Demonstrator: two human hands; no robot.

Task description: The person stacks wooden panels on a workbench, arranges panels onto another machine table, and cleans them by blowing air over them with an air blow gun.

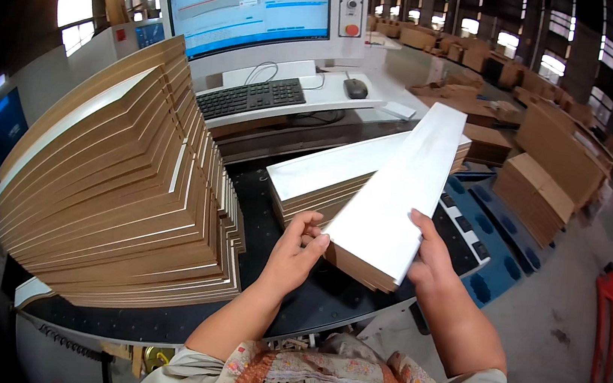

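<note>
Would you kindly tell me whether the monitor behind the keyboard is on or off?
The monitor is on: its screen is lit, showing blue and white windows above the keyboard.

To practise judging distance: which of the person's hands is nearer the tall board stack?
Left. The left hand is right of the tall board stack, apart; the right hand is farther right, across the held boards.

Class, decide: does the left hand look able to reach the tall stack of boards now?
Probably yes: only black tabletop shows between the left hand and the tall stack, though that hand touches the held white-topped boards.
</note>
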